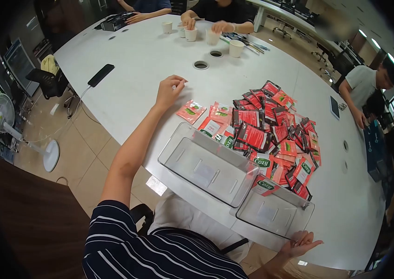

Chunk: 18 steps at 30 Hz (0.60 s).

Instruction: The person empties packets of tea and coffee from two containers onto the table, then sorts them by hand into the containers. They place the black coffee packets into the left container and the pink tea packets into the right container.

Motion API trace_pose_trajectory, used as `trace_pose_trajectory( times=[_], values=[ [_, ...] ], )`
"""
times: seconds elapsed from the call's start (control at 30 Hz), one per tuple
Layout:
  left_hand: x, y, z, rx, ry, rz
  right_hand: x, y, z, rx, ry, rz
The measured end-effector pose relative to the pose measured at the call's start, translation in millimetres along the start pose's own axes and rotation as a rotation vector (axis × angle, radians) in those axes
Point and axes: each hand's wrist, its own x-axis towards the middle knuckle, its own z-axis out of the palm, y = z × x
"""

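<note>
My left hand (171,90) rests on the white table left of the sachet pile, fingers loosely curled in and no object showing in it. A pink sachet (191,111) lies just below it. By the near corner of the smaller clear plastic bin (271,216) is my right hand (302,244), thumb stretched out and fingers partly bent, holding nothing. A larger clear bin (206,169) stands beside the small one. Behind both bins spreads a heap of red, black and pink sachets (252,136), some marked "Cozy". One Cozy sachet (265,185) is at the small bin's back left corner.
Across the table (146,51), a person handles paper cups (191,34), with pens (248,43) nearby. Cable holes (200,65) open in the tabletop. A phone (101,75) on a cable lies at left, another phone (334,107) at right. Another person (369,83) stands by a dark box (374,149).
</note>
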Motion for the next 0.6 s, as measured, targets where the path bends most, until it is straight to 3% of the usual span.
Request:
trace_pose_trajectory(
  times=[0.1,0.17,0.23,0.27,0.3,0.37,0.4,0.43,0.5,0.6],
  values=[
    [5,-5,-3,-0.031,0.139,0.192,0,0,1,-0.066,0.010,0.016],
    [11,19,-20,-0.022,0.235,0.304,4,-7,2,-0.297,0.065,-0.205],
    [3,89,-41,-0.509,0.257,0.124,3,-24,28,-0.519,0.125,-0.485],
    [-9,130,-60,-0.435,0.150,0.151,-2,-49,44,-0.629,0.146,-0.656],
    [-24,167,-74,-0.477,0.108,0.153,7,-71,27,-0.631,-0.018,-0.824],
    [-47,192,-102,-0.750,-0.110,0.461,-5,-136,64,-0.878,-0.139,-1.196],
    [-61,209,-105,-0.794,-0.183,0.637,-13,-156,83,-0.849,-0.131,-1.383],
    [-79,235,-110,-0.936,-0.272,0.597,-18,-177,95,-0.796,-0.208,-1.519],
    [-104,276,-116,-1.158,-0.529,0.504,-29,-206,111,-0.643,-0.456,-1.644],
    [-132,320,-125,-1.139,-0.775,0.426,-35,-218,121,-0.480,-0.670,-1.625]
  ],
)
